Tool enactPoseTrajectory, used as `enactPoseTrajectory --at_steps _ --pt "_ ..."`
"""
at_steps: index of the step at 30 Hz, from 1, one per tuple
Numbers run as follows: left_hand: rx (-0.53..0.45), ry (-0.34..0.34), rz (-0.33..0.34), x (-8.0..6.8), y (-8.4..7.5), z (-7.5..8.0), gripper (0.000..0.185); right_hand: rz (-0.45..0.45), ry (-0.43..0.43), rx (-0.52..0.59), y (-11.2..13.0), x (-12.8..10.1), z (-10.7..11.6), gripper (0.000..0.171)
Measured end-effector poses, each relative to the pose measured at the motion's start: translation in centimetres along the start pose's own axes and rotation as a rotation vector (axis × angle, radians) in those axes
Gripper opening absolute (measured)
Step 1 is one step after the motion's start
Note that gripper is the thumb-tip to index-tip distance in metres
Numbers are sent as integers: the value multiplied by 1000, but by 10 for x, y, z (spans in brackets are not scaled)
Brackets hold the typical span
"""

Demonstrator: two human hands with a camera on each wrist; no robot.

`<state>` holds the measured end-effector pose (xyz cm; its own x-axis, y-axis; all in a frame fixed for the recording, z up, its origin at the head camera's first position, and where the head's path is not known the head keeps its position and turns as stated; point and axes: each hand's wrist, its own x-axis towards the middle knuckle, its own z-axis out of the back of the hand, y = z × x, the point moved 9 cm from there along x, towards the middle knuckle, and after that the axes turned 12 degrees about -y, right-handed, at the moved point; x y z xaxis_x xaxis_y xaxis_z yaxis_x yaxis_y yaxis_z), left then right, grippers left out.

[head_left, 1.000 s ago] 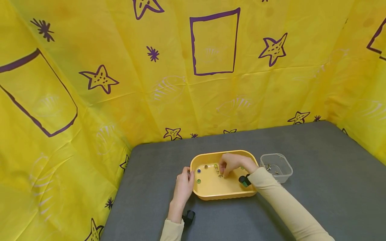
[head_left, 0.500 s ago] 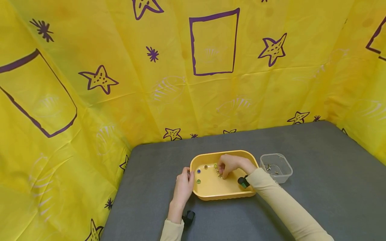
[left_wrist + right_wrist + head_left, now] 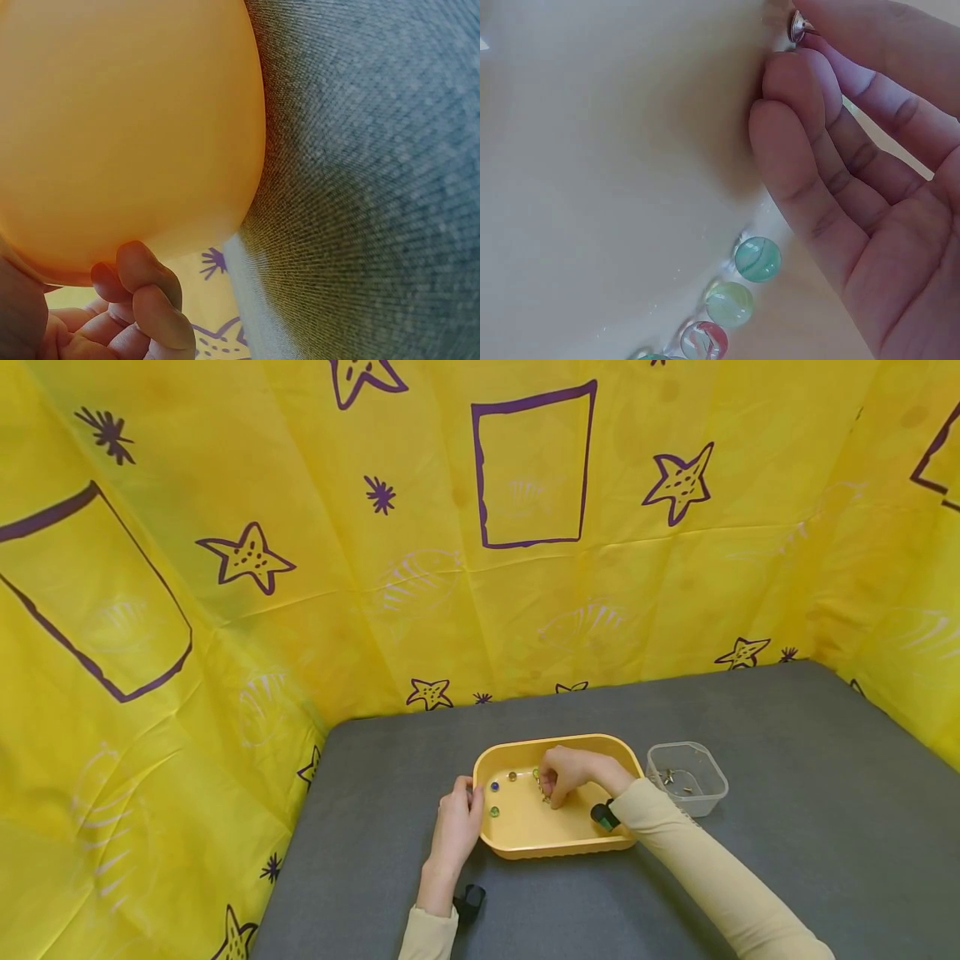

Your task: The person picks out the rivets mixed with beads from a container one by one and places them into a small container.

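Note:
My left hand grips the left rim of a yellow plastic tray; in the left wrist view, fingers curl against the tray's outer wall. My right hand reaches down inside the tray. Its thumb and forefinger pinch a small metal screw with a round head. More small shiny metal pieces lie by the fingertips, partly hidden by the hand. Glass marbles rest on the tray floor: a blue marble, a green marble and a brownish marble at the left.
A clear plastic container with a few small metal pieces stands just right of the tray. In the right wrist view, several marbles line the tray's edge, among them a teal marble. A yellow patterned cloth hangs behind the grey table.
My right hand has shifted slightly left and toward me within the tray, among the small metal pieces. The left hand and the tray have stayed in place.

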<state>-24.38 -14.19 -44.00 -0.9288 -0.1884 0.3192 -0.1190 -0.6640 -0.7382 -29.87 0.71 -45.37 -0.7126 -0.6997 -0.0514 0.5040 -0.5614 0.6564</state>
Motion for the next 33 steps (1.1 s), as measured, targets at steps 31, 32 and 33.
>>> enactPoseTrajectory --at_steps 31,32,33 --pt "2 -8 -23 0 -3 3 18 -32 22 -33 -2 0 -4 11" --pt "2 -11 -27 0 -4 3 18 -33 23 -33 -2 0 -4 11" --pt "3 -14 -30 0 -4 3 18 -33 23 -33 -2 0 -4 11"
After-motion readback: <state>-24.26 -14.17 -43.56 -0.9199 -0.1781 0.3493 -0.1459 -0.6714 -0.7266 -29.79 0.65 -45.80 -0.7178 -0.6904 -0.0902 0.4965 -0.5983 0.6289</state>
